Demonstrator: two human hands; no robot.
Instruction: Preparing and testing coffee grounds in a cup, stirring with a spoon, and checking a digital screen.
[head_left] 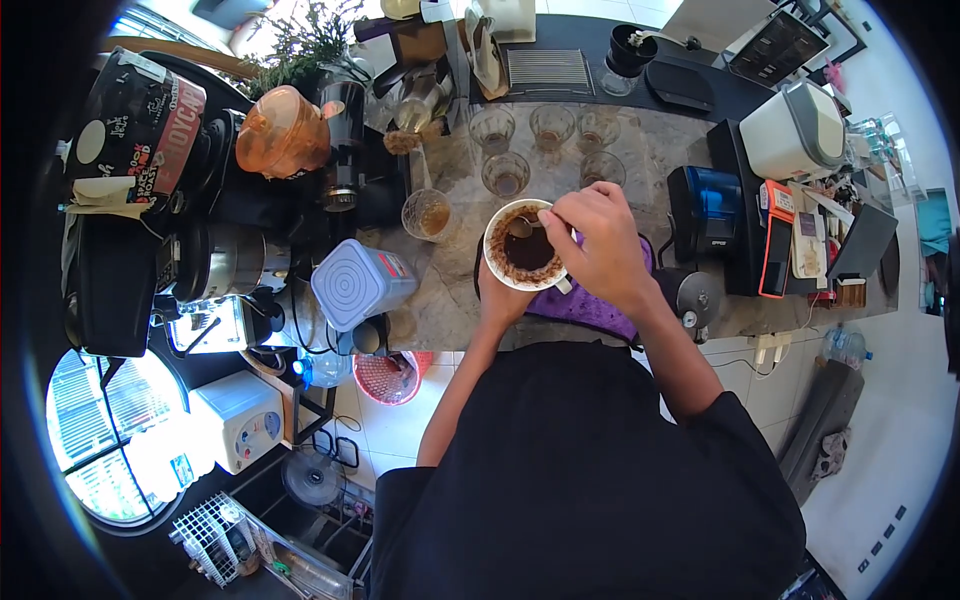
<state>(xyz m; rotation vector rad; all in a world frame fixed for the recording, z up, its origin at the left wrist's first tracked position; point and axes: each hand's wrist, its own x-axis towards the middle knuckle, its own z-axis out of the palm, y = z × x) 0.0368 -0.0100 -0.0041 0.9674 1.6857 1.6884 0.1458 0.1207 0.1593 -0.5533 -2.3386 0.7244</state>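
A white cup [495,272] with a handle is held over the near part of the counter. Dark brown coffee lies inside it, and wet grounds cling all round its inner wall. Around the cup's lower left side my left hand [500,297] is closed, its fingers partly hidden beneath the cup. My right hand [602,240] pinches a spoon [521,227], whose bowl is inside the cup by the far wall. The handle is mostly covered by my fingers. Below both hands a purple cloth [590,310] lies on the counter.
Several clear glasses [505,176] with some brown contents stand beyond the cup. To the left are another clear glass [427,216] and a pale blue lidded container [358,285]. A grinder-like blue-black device [703,212] stands on the right. A pink basket [390,378] sits below the counter edge.
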